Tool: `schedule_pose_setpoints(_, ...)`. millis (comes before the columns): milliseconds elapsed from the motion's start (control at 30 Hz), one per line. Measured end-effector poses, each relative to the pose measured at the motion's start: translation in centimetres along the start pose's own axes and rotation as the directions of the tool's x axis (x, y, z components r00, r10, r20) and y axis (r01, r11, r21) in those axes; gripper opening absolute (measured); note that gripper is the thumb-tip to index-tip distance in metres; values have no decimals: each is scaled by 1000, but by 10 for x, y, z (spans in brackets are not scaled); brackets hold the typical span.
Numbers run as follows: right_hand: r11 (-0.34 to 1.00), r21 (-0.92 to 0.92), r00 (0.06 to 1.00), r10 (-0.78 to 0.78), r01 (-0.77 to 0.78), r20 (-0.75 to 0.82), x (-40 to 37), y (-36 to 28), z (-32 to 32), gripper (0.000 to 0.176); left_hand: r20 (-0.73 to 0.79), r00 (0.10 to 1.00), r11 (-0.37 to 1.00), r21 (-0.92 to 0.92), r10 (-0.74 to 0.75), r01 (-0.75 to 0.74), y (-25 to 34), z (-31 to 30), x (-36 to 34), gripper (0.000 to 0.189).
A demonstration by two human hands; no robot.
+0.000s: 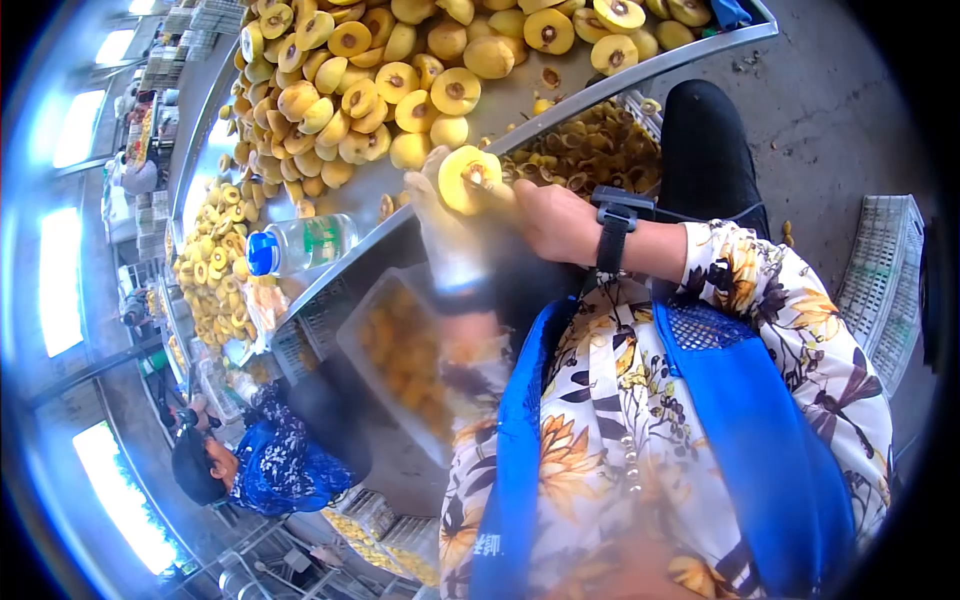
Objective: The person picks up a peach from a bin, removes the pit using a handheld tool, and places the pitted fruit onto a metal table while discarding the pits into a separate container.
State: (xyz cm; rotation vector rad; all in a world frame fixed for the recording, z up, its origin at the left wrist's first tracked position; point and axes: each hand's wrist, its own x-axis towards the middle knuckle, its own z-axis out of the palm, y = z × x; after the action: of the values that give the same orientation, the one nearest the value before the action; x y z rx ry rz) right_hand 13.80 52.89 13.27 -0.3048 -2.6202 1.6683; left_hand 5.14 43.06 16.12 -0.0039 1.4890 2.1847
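My left hand (437, 215), in a whitish glove, holds a yellow peach half (458, 170) with its cut face turned up and a brown hollow at its centre. My right hand (556, 222) is bare and closed around a slim, blurred tool (492, 187), whose tip meets the middle of the cut face. I cannot make out the tool's exact kind. Both hands are just off the metal table's raised edge (570, 105). Beyond them lies a large heap of halved peaches (400, 85).
A clear bottle (315, 243) with a blue cap lies near the table edge. Under the table is a container of brownish scraps (590, 145). A crate of yellow pieces (400, 345) stands by my left arm, and white crates (880, 290) at right. Another person (285, 450) works at left.
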Motion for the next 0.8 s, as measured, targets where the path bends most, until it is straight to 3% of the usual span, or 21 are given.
schedule_pose_setpoints(33, 1000, 23, 1000, 2, -2, -6, -1, -2, 1, 22, -35, 998, 997, -55, 60, -62, -5, 4, -3, 52)
schedule_pose_setpoints(67, 999, 46, 1000, 2, -2, -8, -2, -4, 3, 23, -15, 928, 887, 300, 373, -352, -24, -8, 0, 53)
schedule_pose_setpoints(133, 997, 74, 1000, 9, -7, -20, -5, -9, 10, 17, -55, 850, 694, 605, 525, -390, -25, -1, -10, 50)
schedule_pose_setpoints(200, 993, 113, 999, 32, -31, -7, -8, -10, 13, 17, -176, 927, 906, 332, 331, -261, -27, 0, -7, 47)
schedule_pose_setpoints(233, 991, 130, 999, 45, -44, -2, -9, -11, 14, 17, -154, 969, 971, 168, 194, -168, -25, -4, -2, 46)
schedule_pose_setpoints(267, 989, 131, 997, 69, -71, 16, -9, -14, 13, 18, -108, 992, 998, 4, 61, -61, -22, -8, 1, 45)
schedule_pose_setpoints(367, 983, 134, 992, 121, -126, 46, -12, -24, 10, 19, 24, 988, 967, -203, -155, 156, -14, -8, 4, 44)
schedule_pose_setpoints(500, 986, 114, 992, 115, -120, 47, -15, -26, 12, 20, -81, 996, 995, 93, 44, -37, -20, -16, 9, 42)
schedule_pose_setpoints(733, 953, 236, 974, 151, -189, 171, -17, -23, 6, 21, -50, 999, 1000, 18, -9, 10, -34, -24, 15, 39)
schedule_pose_setpoints(800, 874, 393, 927, 151, -288, 343, -15, -23, -4, 19, -34, 999, 998, 54, 41, -39, -23, -12, 8, 41)
